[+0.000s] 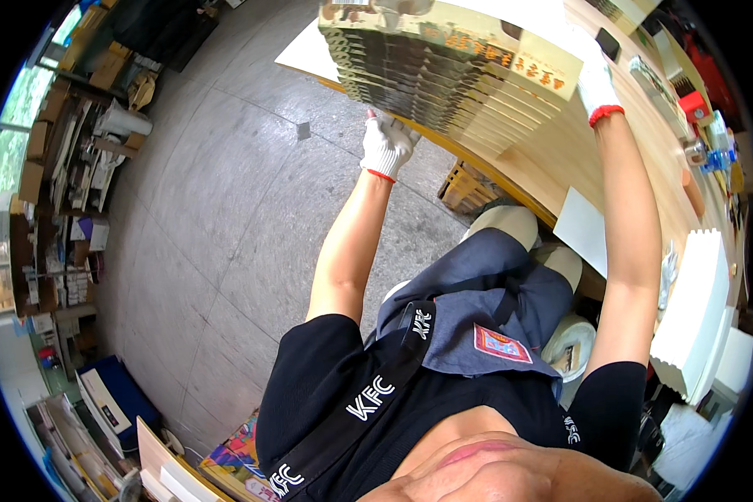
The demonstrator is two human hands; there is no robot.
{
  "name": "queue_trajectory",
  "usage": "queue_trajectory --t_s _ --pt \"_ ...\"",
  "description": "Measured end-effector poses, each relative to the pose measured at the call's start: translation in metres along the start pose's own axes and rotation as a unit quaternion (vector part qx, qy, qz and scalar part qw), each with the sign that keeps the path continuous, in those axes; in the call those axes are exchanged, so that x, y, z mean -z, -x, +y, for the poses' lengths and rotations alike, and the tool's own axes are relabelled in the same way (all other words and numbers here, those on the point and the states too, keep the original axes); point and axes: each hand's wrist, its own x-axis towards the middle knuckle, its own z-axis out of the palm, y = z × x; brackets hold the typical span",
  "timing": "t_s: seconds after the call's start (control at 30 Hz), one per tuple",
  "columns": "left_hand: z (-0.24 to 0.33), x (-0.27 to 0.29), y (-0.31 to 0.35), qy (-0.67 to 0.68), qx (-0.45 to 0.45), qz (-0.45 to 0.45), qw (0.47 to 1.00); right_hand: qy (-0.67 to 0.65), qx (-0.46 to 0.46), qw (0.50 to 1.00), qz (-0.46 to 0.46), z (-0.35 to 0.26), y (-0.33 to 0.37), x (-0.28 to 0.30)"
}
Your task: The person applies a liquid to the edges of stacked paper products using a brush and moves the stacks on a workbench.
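Note:
A thick stack of glossy printed card sheets (452,79), gold and dark brown with orange lettering, stands at the far edge of the wooden table (552,163). Its layers show as many stepped edges. My left hand (387,144), in a white knitted glove with a red cuff, grips the stack's lower left edge from beneath, thumb up and fingers curled under it. At the stack's right end is my right hand (596,84), gloved the same way and closed against that side. Its fingertips are washed out by glare and partly hidden.
Along the table's right side lie a black phone (607,44), a red box (692,106), a metal cup (694,151) and a white corrugated block (690,309). Crowded shelves (67,184) line the left wall. A wooden crate (467,188) sits under the table.

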Motion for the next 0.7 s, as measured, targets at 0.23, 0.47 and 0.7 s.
queue_trajectory --t_s 0.23,0.47,0.7 --pt "-0.019 0.007 0.063 -0.134 -0.020 -0.023 0.990 -0.282 -0.121 0.952 -0.016 -0.024 0.029 0.007" --pt "-0.044 0.093 0.085 -0.247 0.021 0.060 0.967 -0.307 -0.140 0.941 -0.026 -0.060 0.157 0.066" --pt "-0.141 -0.081 0.127 -0.579 0.023 -0.216 0.786 -0.280 -0.218 0.927 -0.118 0.027 0.344 0.110"
